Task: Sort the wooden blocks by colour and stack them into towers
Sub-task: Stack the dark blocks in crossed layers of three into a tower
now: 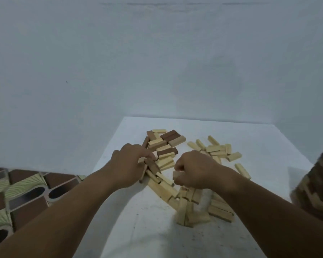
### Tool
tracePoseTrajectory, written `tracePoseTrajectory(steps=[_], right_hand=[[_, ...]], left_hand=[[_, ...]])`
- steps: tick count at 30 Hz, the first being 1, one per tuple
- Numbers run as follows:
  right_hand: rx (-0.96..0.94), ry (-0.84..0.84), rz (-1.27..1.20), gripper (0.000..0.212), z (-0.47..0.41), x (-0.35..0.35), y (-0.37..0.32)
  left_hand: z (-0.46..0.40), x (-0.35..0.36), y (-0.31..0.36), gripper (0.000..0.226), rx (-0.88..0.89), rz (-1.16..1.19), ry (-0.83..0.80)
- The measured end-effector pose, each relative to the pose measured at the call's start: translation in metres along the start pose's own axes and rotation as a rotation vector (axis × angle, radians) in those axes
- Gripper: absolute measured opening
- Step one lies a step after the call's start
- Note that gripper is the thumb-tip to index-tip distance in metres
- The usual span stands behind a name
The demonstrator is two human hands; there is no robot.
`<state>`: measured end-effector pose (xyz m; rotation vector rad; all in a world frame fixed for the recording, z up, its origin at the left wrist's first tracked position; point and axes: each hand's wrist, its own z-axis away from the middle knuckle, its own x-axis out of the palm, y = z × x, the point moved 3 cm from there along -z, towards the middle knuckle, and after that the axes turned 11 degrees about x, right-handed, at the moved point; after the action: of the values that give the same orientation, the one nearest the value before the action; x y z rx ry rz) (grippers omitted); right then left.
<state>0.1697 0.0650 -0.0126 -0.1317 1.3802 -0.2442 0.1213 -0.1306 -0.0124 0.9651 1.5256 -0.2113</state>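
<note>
Pinched between the curled fingers and thumb of the right hand (195, 171), a pale block (177, 176) is held just above the near part of the heap on the white table (131, 220). To its left, the left hand (128, 164) reaches into the mixed heap (162, 155), fingers bent around a dark block (152, 165) that lies among pale ones. More dark blocks (170, 135) sit at the far end of that heap, side by side, touching pale pieces. Farther right, a loose cluster of pale blocks (217, 148) lies apart from the mix, with one single pale piece (242, 171) off on its own nearer the right edge. Close to the camera, under the right wrist, another jumble of pale blocks (194, 211) is blurred. Patterned brown-and-green floor tiles (26, 192) show at the left below the table. A striped brown-and-pale object (317, 187) at the right edge is too blurred to make out.
</note>
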Motion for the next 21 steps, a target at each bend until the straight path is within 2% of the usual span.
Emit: tracePoseTrajectory(steps=[3, 5, 7, 11, 18, 21], right_hand=[[0.022, -0.04, -0.012, 0.01, -0.009, 0.005, 0.005], [0.025, -0.043, -0.1, 0.012, -0.013, 0.003, 0.009], [0.003, -0.006, -0.237, 0.011, -0.017, -0.002, 0.011], [-0.023, 0.1, -0.39, 0.008, -0.031, -0.014, 0.012], [-0.03, 0.18, -0.177, 0.042, -0.069, 0.003, 0.01], [-0.042, 0.193, -0.069, 0.037, -0.078, 0.007, 0.008]], left_hand=[[-0.009, 0.011, -0.01, 0.04, 0.062, -0.096, -0.056], [-0.016, 0.015, -0.014, 0.036, 0.081, -0.129, -0.093], [-0.023, 0.018, -0.016, 0.035, 0.113, -0.159, -0.136], [-0.034, 0.02, -0.016, 0.049, 0.169, -0.22, -0.238], [-0.041, 0.019, -0.018, 0.037, 0.227, -0.03, -0.258], [-0.039, 0.018, -0.014, 0.035, 0.256, -0.056, -0.257]])
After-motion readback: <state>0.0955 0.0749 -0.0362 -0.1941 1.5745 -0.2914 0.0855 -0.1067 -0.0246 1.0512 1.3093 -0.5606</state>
